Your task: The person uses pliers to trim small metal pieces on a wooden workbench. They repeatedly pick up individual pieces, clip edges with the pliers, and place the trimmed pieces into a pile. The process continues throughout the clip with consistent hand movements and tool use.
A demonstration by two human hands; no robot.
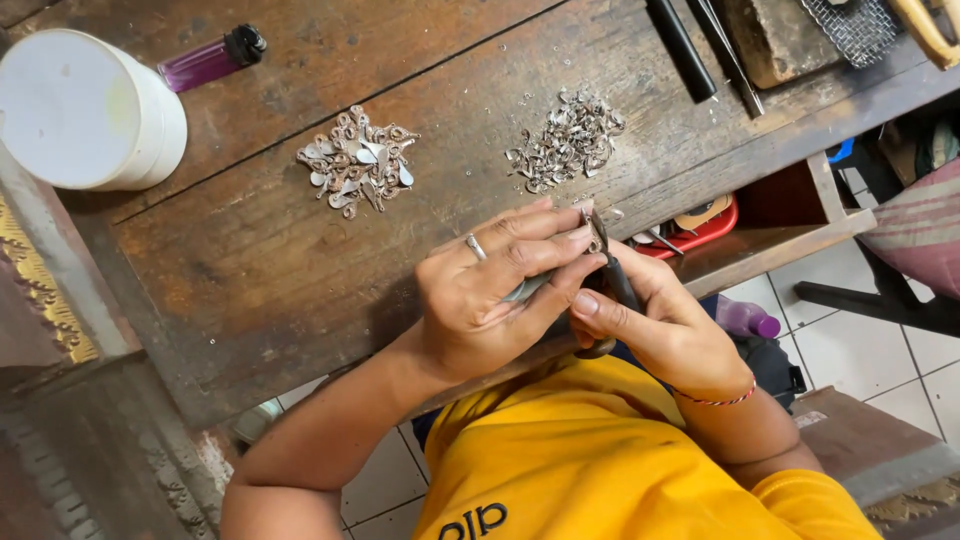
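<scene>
My left hand [495,290], with a ring on one finger, pinches a small silver piece [586,214] at its fingertips and also holds a thin metal tool [527,288]. My right hand [660,325] grips dark-handled pliers [612,275], whose jaws meet the silver piece. Both hands are joined at the near edge of the worn wooden bench [270,250]. Two heaps of small silver parts lie on the bench: one [357,160] at the middle left, another [567,140] just beyond my hands.
A white round tub [85,110] and a purple lighter [212,60] stand at the far left. Dark rods [690,45], a wooden block [775,35] and wire mesh [855,25] lie at the far right. An open drawer [790,225] holds a red tin [700,225].
</scene>
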